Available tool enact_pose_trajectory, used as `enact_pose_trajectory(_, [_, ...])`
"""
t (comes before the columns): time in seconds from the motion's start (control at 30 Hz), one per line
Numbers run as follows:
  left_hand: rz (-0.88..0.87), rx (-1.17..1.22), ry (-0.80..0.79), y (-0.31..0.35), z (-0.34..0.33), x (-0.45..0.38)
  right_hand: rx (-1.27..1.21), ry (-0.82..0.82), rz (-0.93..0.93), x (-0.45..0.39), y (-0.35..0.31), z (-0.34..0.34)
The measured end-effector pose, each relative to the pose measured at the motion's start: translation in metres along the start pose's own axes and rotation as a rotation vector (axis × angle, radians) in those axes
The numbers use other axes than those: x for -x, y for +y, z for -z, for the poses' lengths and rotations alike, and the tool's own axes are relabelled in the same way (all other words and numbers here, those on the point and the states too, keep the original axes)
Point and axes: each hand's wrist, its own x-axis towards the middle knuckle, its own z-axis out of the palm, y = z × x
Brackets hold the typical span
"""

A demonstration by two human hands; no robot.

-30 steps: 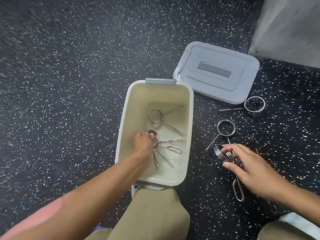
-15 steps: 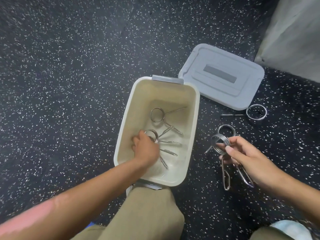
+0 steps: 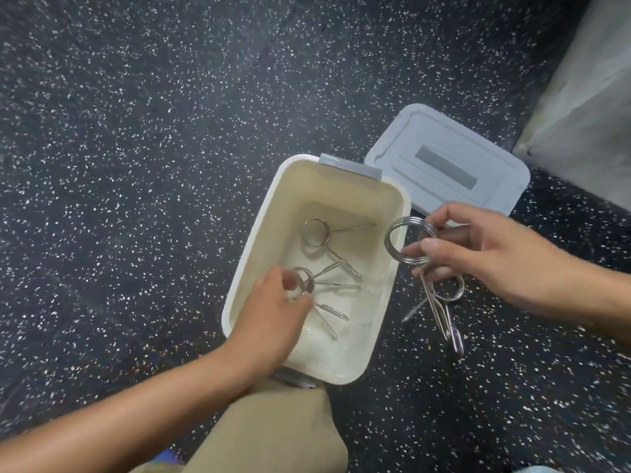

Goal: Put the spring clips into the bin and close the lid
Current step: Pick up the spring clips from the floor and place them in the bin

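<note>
The open cream bin (image 3: 254, 240) stands on the speckled floor, its pale grey lid (image 3: 403, 155) lying flat behind it to the right. Inside lie a spring clip (image 3: 316, 232) and others partly under my left hand (image 3: 273, 312), whose fingertips close on one clip's coil (image 3: 305, 283) near the bin floor. My right hand (image 3: 495, 264) pinches the coil of another spring clip (image 3: 406, 244) in the air over the bin's right rim, its long handles dangling below. One more clip (image 3: 449, 295) rests on the floor under that hand.
A grey wall or block (image 3: 580, 97) rises at the top right. My knee in khaki trousers (image 3: 273, 435) presses against the bin's near end. Black speckled floor (image 3: 136, 165) surrounds everything.
My right hand has lifted its clip off the floor and carried it left and up to the bin's right rim. My left hand has stayed low in the bin on a clip's coil.
</note>
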Motion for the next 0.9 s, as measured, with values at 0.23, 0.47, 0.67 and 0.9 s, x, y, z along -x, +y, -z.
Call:
enact_pose_trajectory(0.23, [-0.017,0.184,0.040,0.017,0.028,0.004,0.358,-0.028,0.079,-0.073,-0.044,-0.029])
enact_pose_trajectory(0.47, [-0.027,0.251,0.026,0.012,0.031,0.002,1.003,-0.013,0.106,-0.155,-0.027,-0.072])
enact_pose_trajectory(0.67, [-0.020,0.251,0.001,0.015,0.028,0.006,1.138,0.054,0.019,-0.165,0.004,-0.088])
enact_pose_trajectory(0.9, [-0.021,0.241,-0.003,0.019,0.024,0.005,1.154,0.135,0.073,-0.167,0.023,-0.114])
